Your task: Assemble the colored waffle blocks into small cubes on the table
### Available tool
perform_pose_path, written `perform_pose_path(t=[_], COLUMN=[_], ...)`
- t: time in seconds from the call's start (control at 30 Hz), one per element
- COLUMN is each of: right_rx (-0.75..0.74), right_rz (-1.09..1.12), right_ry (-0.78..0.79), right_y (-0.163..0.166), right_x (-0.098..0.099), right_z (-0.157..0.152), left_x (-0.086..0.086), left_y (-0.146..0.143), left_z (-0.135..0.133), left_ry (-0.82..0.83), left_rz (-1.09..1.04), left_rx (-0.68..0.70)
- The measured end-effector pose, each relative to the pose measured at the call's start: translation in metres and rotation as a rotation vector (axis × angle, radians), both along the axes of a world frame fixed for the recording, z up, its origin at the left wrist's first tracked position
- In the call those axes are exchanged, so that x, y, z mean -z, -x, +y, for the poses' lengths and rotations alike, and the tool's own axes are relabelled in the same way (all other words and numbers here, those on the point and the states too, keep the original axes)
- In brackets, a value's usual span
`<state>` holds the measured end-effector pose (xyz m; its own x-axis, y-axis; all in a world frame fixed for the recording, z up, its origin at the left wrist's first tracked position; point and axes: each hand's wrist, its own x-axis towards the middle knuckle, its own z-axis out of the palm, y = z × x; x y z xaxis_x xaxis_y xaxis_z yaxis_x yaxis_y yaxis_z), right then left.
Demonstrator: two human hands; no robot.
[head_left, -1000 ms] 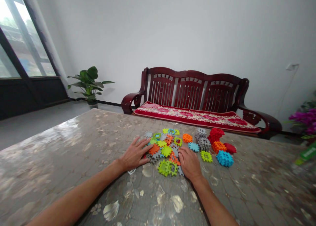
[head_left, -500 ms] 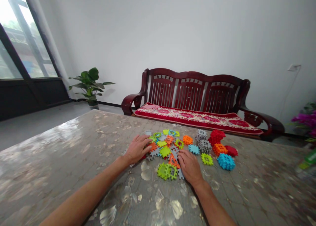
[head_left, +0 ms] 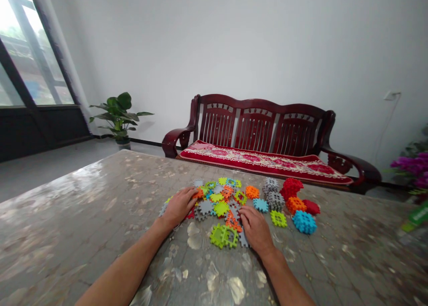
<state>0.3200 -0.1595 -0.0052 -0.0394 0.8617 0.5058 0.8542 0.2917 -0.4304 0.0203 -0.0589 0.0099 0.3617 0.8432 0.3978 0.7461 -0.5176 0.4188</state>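
Observation:
A loose pile of notched plastic building tiles lies on the table in front of me. My left hand (head_left: pixel 179 207) is at the pile's left side, its fingers closed on an orange tile (head_left: pixel 199 193). Beside it lie a grey tile (head_left: pixel 205 207) and a red tile (head_left: pixel 190 214), partly covered by the hand. My right hand (head_left: pixel 256 228) rests at the pile's right edge, fingers loosely bent and holding nothing visible. Its fingertips are near an orange tile with a triangular opening (head_left: pixel 233 221). Joined green tiles (head_left: pixel 224 236) lie between the hands, nearer me.
To the right stand stacks of grey tiles (head_left: pixel 276 201), red tiles (head_left: pixel 290 188), orange tiles (head_left: pixel 295 204) and blue tiles (head_left: pixel 304 222). A single green tile (head_left: pixel 278 218) lies beside them. Behind the patterned table (head_left: pixel 100 217) is a wooden bench (head_left: pixel 257 123); a green-labelled bottle (head_left: pixel 416 219) is at far right.
My left hand has drawn back slightly left with the orange tile, uncovering the grey tile. The right hand stays in nearly the same place. The view has tilted and shifted a little.

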Motion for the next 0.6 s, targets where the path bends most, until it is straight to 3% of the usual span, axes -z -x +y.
perform_pose_path(t=[0.17, 0.3, 0.47, 0.6], right_rx=[0.025, 0.057, 0.082, 0.068], right_rz=[0.077, 0.123, 0.148, 0.153], right_ry=[-0.009, -0.006, 0.003, 0.011], right_y=[-0.002, -0.004, -0.004, -0.003], right_x=[0.0, 0.001, 0.0, -0.002], right_z=[0.001, 0.004, 0.003, 0.002], left_x=[-0.001, -0.006, -0.015, -0.017], left_y=[0.003, -0.01, -0.045, -0.063], left_z=[0.002, -0.009, -0.045, -0.066], left_ry=[0.035, -0.067, -0.102, -0.001], left_rz=[-0.018, -0.034, 0.068, 0.276], left_rx=[-0.045, 0.042, 0.425, 0.596])
